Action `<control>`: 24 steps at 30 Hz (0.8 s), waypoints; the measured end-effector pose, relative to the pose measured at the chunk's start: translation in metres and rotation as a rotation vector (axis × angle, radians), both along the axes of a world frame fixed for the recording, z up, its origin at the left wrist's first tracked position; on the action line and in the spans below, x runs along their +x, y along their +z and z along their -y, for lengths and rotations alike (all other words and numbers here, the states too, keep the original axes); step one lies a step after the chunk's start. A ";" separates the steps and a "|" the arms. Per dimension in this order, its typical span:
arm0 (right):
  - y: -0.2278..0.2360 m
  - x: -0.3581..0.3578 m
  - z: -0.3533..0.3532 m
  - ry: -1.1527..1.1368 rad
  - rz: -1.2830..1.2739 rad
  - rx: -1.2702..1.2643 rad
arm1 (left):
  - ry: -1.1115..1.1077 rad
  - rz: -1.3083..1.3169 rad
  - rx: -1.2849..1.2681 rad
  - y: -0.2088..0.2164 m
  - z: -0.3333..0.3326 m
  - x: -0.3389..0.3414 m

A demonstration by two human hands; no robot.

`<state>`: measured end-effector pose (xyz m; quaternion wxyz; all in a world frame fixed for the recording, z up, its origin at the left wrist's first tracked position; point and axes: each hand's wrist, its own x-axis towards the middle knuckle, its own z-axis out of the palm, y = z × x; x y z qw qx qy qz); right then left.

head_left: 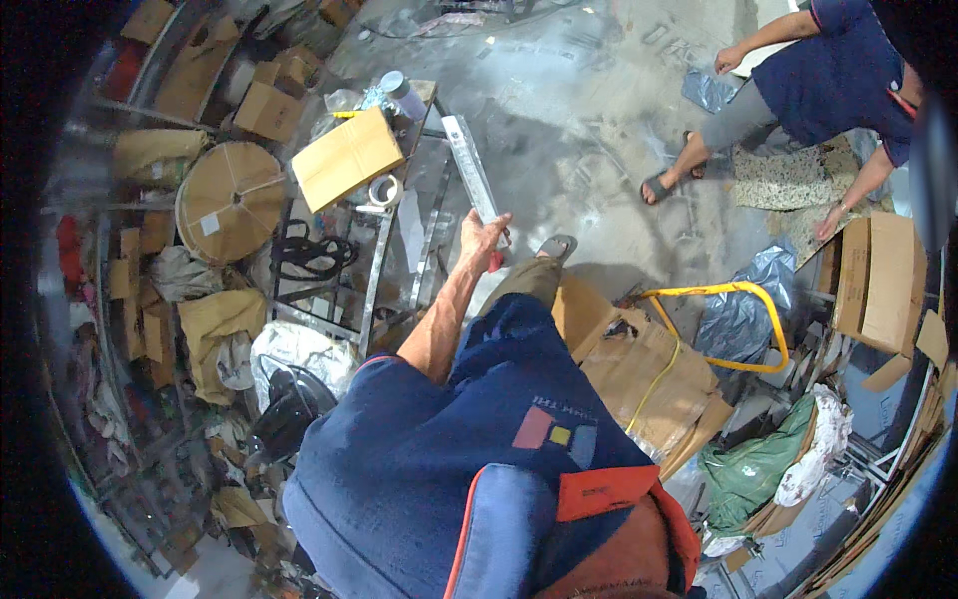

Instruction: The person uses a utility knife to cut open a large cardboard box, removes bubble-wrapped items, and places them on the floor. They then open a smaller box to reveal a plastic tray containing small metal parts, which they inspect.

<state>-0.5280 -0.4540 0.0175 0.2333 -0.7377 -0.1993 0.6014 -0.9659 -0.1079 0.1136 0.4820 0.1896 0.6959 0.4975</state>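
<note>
My left hand [483, 243] is closed round the lower end of a long, narrow pale box [467, 165], which points up and away past the corner of a metal-framed stand [374, 270]. Part of the grip is hidden behind the fingers. A small red thing [496, 262] shows just below the hand; I cannot make out what it is. On the stand, left of the hand, lie a flat brown cardboard box [347, 160] and a roll of white tape [383, 191]. A jar with a pale blue lid [402, 96] stands behind them. My right hand is out of view.
A co-worker [818, 90] bends over a speckled slab [788, 178] at the far right. To my right are a yellow tubular handle [738, 290], large cardboard [644, 384] and a green sack [753, 469]. Shelves with cartons [267, 112] and a big round reel [232, 203] line the left.
</note>
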 end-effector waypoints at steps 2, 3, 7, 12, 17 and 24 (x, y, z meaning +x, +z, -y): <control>0.007 0.008 -0.037 -0.013 0.007 0.049 | -0.093 -0.029 -0.135 0.006 -0.029 -0.003; 0.013 0.015 -0.059 -0.037 0.011 0.084 | -0.124 -0.093 -0.182 0.003 -0.045 -0.001; 0.025 0.034 -0.163 -0.260 0.086 0.186 | -0.388 0.149 -0.279 -0.026 -0.103 0.010; -0.004 0.033 -0.307 -0.117 0.228 0.173 | -0.547 0.098 -0.381 -0.027 -0.231 0.039; -0.049 0.001 -0.485 0.388 -0.139 0.313 | -0.640 -0.169 -0.134 0.046 -0.377 0.018; -0.057 -0.044 -0.753 0.100 -0.125 0.122 | -0.782 -0.456 -0.227 0.079 -0.522 0.000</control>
